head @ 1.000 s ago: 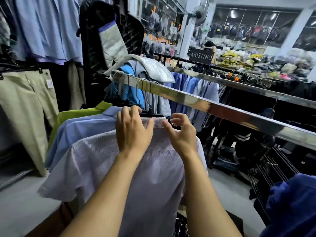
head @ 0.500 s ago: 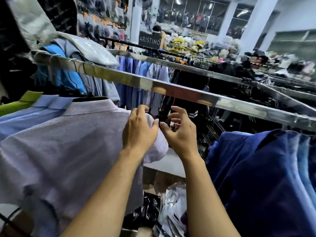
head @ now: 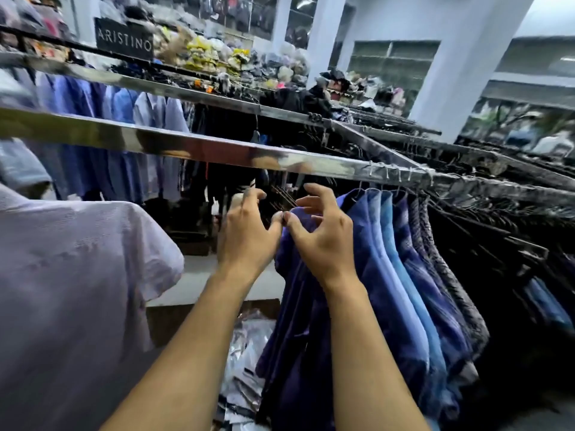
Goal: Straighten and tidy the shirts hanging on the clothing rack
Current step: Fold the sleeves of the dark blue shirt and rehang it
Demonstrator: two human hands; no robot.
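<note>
A shiny metal rail [head: 217, 152] runs across the view. A pale lilac short-sleeved shirt [head: 77, 275] hangs at the left. At the right hangs a row of blue shirts, with a navy shirt [head: 298, 337] nearest me and lighter blue ones [head: 401, 275] behind it. My left hand [head: 245, 234] hovers in the gap between the two groups, its fingers loosely curled around nothing. My right hand [head: 322, 241] lies over the shoulder of the navy shirt with fingers spread and half bent. The two thumb tips almost touch. The navy shirt's hanger is hidden.
Empty black hangers [head: 466, 219] crowd the rail further right. A second rail [head: 186, 91] behind carries more blue shirts [head: 124, 126]. Plastic-wrapped packs [head: 249, 362] lie on the floor below. A black ARISTINO sign [head: 124, 38] and white pillars [head: 466, 73] stand behind.
My view and both hands have moved right along the rail, away from the lilac shirt's shoulder and over to the navy shirt. The lilac shirt now hangs free at the left.
</note>
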